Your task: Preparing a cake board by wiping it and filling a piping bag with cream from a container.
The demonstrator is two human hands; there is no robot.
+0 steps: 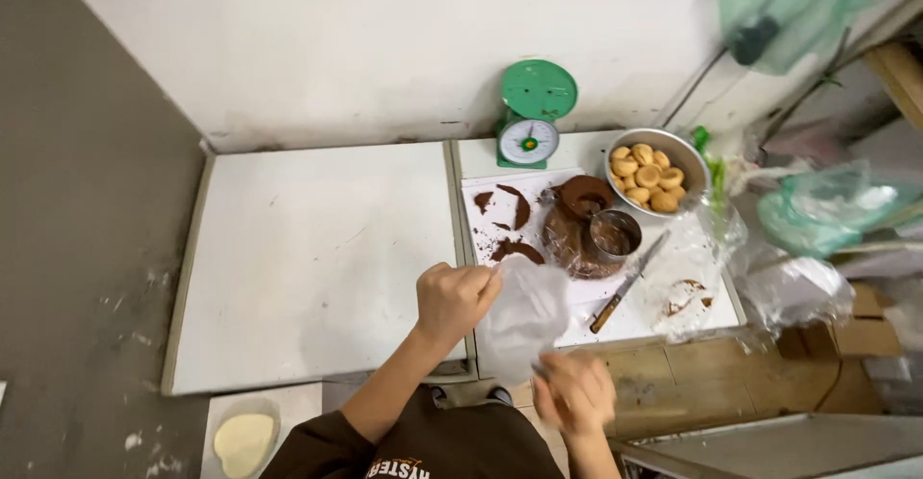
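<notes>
Brown sleeves lowest in view, then two bare hands working a clear plastic bag [524, 315] at the near edge of the white cutting board [615, 320]. Left hand [452, 301] clenched on the bag's upper left edge, pinching the film. Right hand [575, 394] blurred, below the bag's lower corner; cannot tell whether closed on it or merely brushing it. Best handled, judging from this, by keeping the left pinch firm and spreading the mouth with the right, well off the chocolate crumbs [514, 248] just beyond on the board. Further up the board: dark chocolate cake [577, 229] with a round metal cutter [615, 234] on it, knife [627, 285] slanting to its right. Beyond the board's far right corner, metal bowl of small biscuits [654, 173]; behind the board, green kitchen scale [531, 113].
</notes>
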